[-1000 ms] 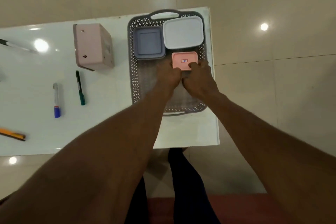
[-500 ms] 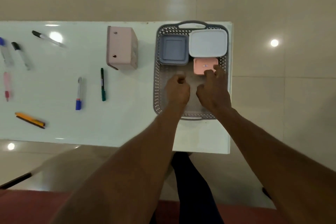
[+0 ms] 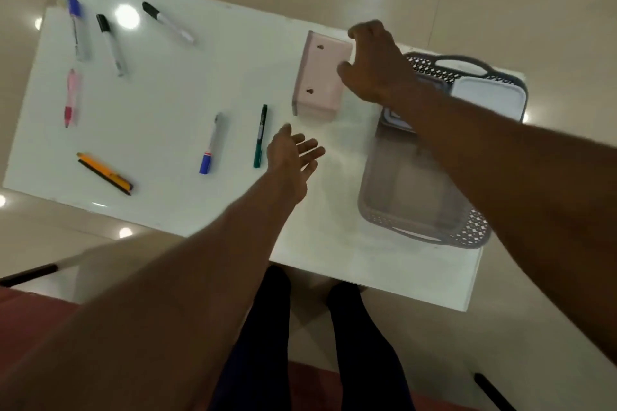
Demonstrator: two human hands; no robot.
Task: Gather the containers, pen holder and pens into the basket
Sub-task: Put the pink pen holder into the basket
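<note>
- Both hands have left the basket (image 3: 474, 230), where they were beside the small pink container half a second ago.
- The right hand (image 3: 374, 67), fingers curled, reaches the pink pen holder's (image 3: 320, 77) right edge; whether it grips is unclear.
- The left hand (image 3: 290, 157) hovers spread, holding nothing, beside the green pen (image 3: 260, 137).
- Bare table (image 3: 167, 103) lies between the pens scattered to the left.

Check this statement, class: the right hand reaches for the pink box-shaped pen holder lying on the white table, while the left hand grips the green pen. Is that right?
Not quite. The head view shows the left hand open, fingers spread, holding nothing; the green pen lies on the white table beside it. The right hand does reach for the pink box-shaped pen holder.
</note>
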